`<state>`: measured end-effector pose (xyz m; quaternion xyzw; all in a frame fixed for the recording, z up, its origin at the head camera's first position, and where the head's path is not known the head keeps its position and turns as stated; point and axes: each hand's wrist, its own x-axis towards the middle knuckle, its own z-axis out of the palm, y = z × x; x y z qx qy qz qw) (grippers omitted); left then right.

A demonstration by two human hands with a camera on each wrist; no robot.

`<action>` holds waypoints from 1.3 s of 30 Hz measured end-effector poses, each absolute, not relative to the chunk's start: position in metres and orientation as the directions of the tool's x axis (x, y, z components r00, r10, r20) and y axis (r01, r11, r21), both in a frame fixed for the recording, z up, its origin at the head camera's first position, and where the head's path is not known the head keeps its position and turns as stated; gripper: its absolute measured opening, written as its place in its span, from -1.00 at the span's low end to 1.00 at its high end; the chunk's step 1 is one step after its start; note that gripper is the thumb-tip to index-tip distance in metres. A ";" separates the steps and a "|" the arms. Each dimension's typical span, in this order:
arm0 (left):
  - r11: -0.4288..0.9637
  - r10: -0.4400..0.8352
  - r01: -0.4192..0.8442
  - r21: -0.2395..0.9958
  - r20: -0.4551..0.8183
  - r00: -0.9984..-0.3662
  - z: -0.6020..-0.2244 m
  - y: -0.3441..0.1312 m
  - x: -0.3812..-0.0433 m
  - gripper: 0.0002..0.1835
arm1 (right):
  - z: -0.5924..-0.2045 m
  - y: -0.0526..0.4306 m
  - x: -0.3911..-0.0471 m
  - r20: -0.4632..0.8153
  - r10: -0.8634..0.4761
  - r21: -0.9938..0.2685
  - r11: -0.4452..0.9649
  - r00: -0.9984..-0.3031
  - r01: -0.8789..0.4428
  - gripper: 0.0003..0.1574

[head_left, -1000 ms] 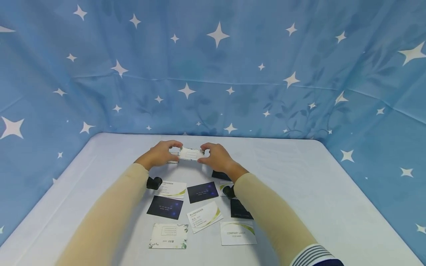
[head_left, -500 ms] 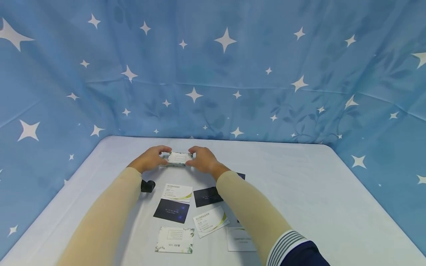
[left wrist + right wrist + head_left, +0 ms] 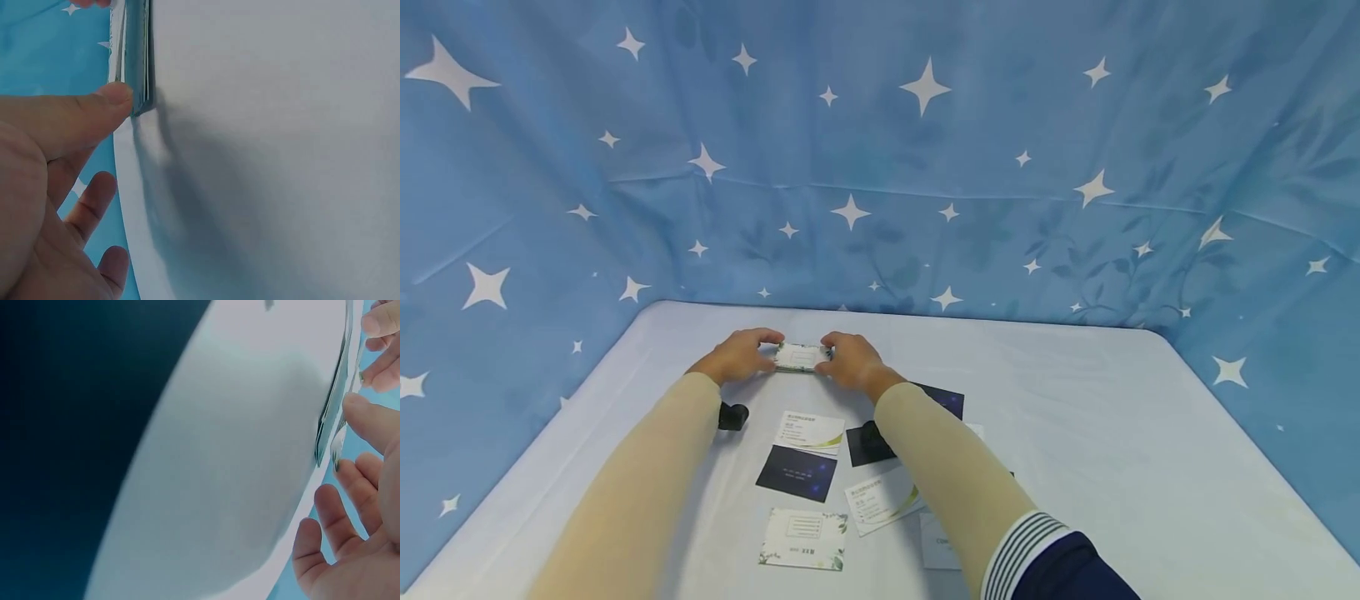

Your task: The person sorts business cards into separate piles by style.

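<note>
At the far side of the table my two hands hold a white business card (image 3: 799, 357) with a leafy border, one at each short end. My left hand (image 3: 737, 354) pinches the left end between thumb and fingers; my right hand (image 3: 853, 362) pinches the right end. Right under this card is a small stack of cards (image 3: 139, 56), its layered edges showing in the left wrist view. The left thumb (image 3: 115, 94) lies at the stack's near corner. In the right wrist view, the held card (image 3: 338, 445) bends slightly apart from the stack beside the right hand (image 3: 359, 519).
Nearer on the white table (image 3: 1075, 433) lie several cards: a white-and-green one (image 3: 811, 432), a dark blue one (image 3: 797, 473), another leafy-bordered one (image 3: 803, 538) and a tilted white-and-green one (image 3: 880, 502). The right sleeve (image 3: 955, 467) covers parts of others. A blue starry curtain (image 3: 880, 150) stands behind.
Both hands have moved left and lowered the leafy-bordered card from above the table onto the small stack there. The head view has shifted slightly.
</note>
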<state>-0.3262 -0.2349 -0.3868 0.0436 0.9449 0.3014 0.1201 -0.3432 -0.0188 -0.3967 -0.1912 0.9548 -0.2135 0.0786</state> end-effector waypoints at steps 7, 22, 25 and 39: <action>0.833 0.133 0.002 0.553 -0.198 -0.971 -0.391 -0.236 -0.327 -0.39 | -0.399 -0.023 -0.344 -0.081 -0.396 -0.438 0.838 -0.915 -0.324 -0.32; 0.827 0.128 -0.004 0.563 -0.195 -0.972 -0.396 -0.234 -0.325 -0.39 | -0.405 -0.022 -0.345 -0.083 -0.388 -0.444 0.839 -0.918 -0.314 -0.30; 0.827 0.127 -0.015 0.563 -0.212 -0.969 -0.395 -0.233 -0.324 -0.36 | -0.405 -0.021 -0.345 -0.090 -0.382 -0.460 0.835 -0.920 -0.302 -0.27; 0.875 0.164 0.054 0.481 -0.191 -0.968 -0.380 -0.223 -0.304 -0.33 | -0.374 0.021 -0.318 0.000 -0.452 -0.590 0.720 -0.892 -0.365 -0.27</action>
